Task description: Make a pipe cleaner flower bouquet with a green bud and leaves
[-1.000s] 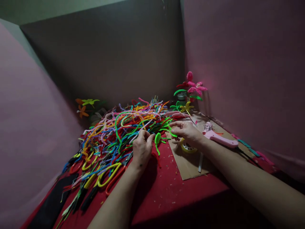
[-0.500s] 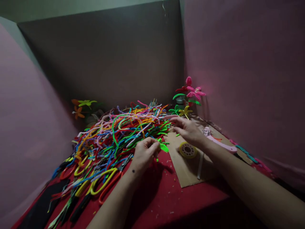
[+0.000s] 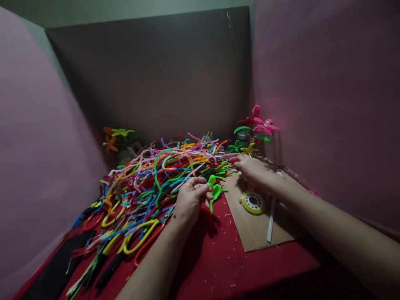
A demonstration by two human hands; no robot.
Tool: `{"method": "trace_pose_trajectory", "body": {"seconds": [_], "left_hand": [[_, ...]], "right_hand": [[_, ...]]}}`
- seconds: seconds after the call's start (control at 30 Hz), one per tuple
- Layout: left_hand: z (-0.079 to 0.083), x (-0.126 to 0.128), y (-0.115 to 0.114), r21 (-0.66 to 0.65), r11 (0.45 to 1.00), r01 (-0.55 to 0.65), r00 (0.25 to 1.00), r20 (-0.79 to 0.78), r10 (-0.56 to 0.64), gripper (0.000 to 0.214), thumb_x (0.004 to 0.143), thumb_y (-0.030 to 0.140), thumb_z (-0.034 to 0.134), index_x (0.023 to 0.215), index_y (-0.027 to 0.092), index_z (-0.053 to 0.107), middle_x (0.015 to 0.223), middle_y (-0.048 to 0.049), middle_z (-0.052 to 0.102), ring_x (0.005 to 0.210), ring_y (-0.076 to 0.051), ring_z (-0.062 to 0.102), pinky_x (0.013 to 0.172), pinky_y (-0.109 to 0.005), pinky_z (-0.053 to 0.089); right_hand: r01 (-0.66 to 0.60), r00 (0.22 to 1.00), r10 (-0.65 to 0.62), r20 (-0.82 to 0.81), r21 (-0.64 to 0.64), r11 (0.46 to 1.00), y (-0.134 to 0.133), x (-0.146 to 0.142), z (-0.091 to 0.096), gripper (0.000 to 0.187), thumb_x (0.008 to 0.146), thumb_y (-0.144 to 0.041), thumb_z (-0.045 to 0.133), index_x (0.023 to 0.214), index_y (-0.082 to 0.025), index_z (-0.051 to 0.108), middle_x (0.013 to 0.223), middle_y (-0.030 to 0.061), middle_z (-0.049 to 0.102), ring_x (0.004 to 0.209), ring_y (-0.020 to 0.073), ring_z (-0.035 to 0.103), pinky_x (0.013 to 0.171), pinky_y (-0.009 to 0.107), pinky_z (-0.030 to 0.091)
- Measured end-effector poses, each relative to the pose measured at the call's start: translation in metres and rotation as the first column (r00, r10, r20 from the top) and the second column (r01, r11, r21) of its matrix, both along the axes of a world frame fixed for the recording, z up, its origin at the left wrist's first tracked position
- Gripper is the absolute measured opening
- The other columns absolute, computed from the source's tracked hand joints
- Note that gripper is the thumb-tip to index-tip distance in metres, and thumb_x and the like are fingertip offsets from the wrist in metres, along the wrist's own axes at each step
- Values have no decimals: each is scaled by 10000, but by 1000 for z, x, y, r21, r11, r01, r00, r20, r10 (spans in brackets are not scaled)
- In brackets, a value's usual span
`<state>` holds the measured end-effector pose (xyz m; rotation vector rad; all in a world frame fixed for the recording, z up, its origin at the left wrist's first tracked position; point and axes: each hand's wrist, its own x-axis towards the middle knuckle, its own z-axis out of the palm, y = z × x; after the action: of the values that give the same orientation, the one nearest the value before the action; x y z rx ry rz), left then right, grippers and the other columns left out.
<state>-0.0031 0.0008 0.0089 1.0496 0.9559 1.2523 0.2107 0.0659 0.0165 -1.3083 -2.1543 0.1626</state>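
My left hand (image 3: 190,199) pinches a small bright green pipe-cleaner piece with looped leaves (image 3: 214,191), held just above the red table top (image 3: 225,258). My right hand (image 3: 252,167) reaches into the right edge of a big heap of coloured pipe cleaners (image 3: 162,171), fingers curled among green strands there. Whether those fingers grip a strand is hidden. A yellow tape roll (image 3: 253,201) lies on a cardboard sheet (image 3: 259,231) just below my right wrist.
Finished pipe-cleaner flowers stand at the back right (image 3: 258,123) and back left (image 3: 114,138). Scissors with yellow and red handles (image 3: 140,239) lie at the heap's near edge. A white stick (image 3: 271,221) rests on the cardboard. Pink and grey partition walls close in three sides.
My right hand has gone further back into the green strands, off the cardboard. My left hand has lifted the green leaf piece slightly. The view has shifted left, hiding the pink glue gun behind my right arm.
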Motion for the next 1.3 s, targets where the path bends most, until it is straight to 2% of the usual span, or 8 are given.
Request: {"method": "trace_pose_trajectory", "body": {"seconds": [0.13, 0.23, 0.33, 0.6, 0.87, 1.1, 1.2, 1.3], "left_hand": [[-2, 2, -1, -35, 998, 42, 998, 42, -41, 310, 629, 211, 704, 855, 123, 511, 574, 15, 601, 412, -83, 542, 372, -187, 437], [-3, 4, -3, -39, 996, 78, 997, 27, -77, 259, 641, 227, 692, 801, 116, 522, 555, 26, 575, 391, -72, 522, 361, -187, 436], [-2, 4, -3, -6, 1000, 25, 1000, 19, -25, 219, 658, 235, 644, 779, 136, 491, 560, 28, 585, 380, -82, 526, 317, -183, 410], [2, 9, -9, 19, 999, 34, 995, -94, -32, 168, 694, 248, 566, 762, 174, 431, 555, 32, 610, 322, -96, 507, 273, -193, 378], [1, 13, -16, 47, 993, 112, 948, -305, -92, 148, 714, 287, 566, 740, 178, 469, 502, 48, 574, 301, -92, 492, 262, -169, 325], [-4, 13, -14, 159, 967, 197, 911, -395, -120, 61, 741, 234, 529, 744, 181, 500, 529, 59, 565, 332, -65, 484, 346, -171, 366], [1, 11, -13, 120, 980, 161, 907, -409, -99, 108, 719, 264, 575, 754, 169, 539, 551, 47, 579, 351, -70, 497, 350, -177, 361], [7, 6, -9, 91, 996, 9, 924, -382, 27, 195, 729, 348, 592, 723, 158, 548, 511, 38, 568, 320, -55, 445, 322, -168, 298]], "right_hand": [[32, 982, -9, -187, 117, 993, -14, -10, 0, 153, 742, -128, 548, 711, -192, 683, 1044, 90, 610, 966, 211, 550, 819, 325, 426], [-69, 884, 132, -448, 155, 986, -30, -25, 1, 156, 754, -140, 544, 731, -202, 686, 899, 61, 639, 953, 197, 576, 820, 325, 446], [-79, 818, 133, -559, 120, 990, -44, -39, 4, 191, 743, -130, 518, 751, -199, 695, 754, 42, 653, 929, 205, 584, 780, 326, 467], [-129, 697, 36, -716, -76, 989, -59, -55, -6, 196, 750, -344, 612, 781, -165, 688, 694, 39, 663, 641, 161, 587, 606, 285, 469], [-173, 652, 7, -759, -139, 975, -60, -61, -12, 173, 716, -319, 637, 676, -153, 662, 602, 3, 599, 557, 118, 518, 520, 238, 406], [-394, 510, -41, -859, -276, 877, -58, -55, -8, 301, 679, -401, 655, 540, -142, 588, 487, -17, 536, 454, 86, 461, 454, 227, 356], [-344, 510, -45, -859, -251, 905, -58, -54, -8, 287, 677, -400, 662, 573, -138, 603, 503, -18, 540, 457, 81, 454, 452, 224, 349], [-224, 520, -59, -852, -203, 953, -59, -52, -6, 253, 687, -379, 662, 614, -143, 611, 515, -18, 546, 465, 84, 457, 455, 230, 353]]}}
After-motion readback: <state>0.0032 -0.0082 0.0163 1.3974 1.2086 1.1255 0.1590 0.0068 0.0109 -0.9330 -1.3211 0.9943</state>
